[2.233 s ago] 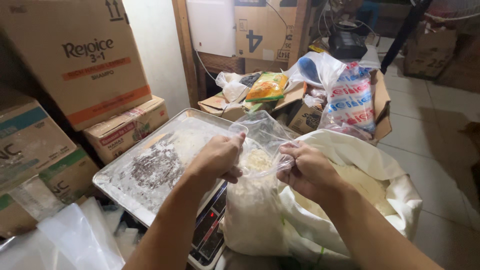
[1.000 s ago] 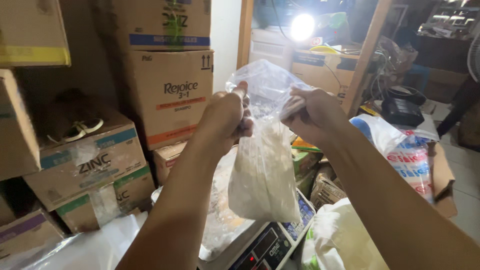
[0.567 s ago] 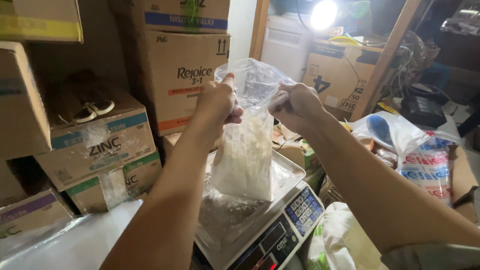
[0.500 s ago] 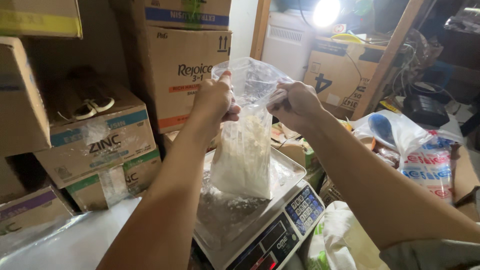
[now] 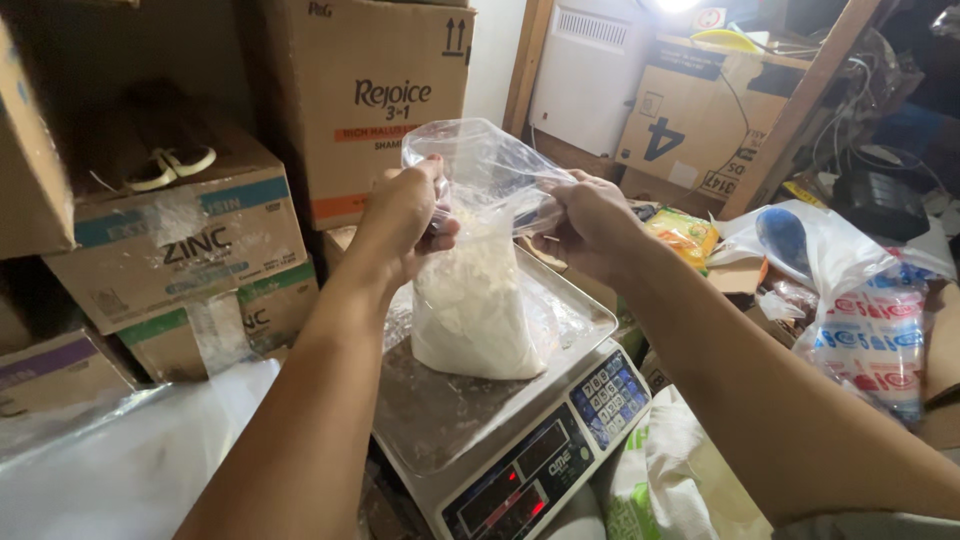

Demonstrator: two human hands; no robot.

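Note:
A clear plastic bag [image 5: 478, 300] half full of white powder rests on the steel tray [image 5: 440, 415] of a digital scale [image 5: 545, 465]. My left hand [image 5: 400, 222] pinches the bag's top on the left side. My right hand [image 5: 590, 225] grips the top on the right side, and the empty upper part of the bag bulges between the two hands. The scale's red display and keypad face me at the lower right.
Stacked cardboard boxes [image 5: 190, 240] fill the left and back. Clear plastic sheets [image 5: 130, 450] lie at the lower left. A white sack [image 5: 680, 480] sits below the scale. Printed plastic bags [image 5: 870, 330] and more boxes [image 5: 700, 120] crowd the right.
The bag hung in the air between both hands earlier; now it has come down and its bottom rests on the scale tray. Both hands keep their grip on its top.

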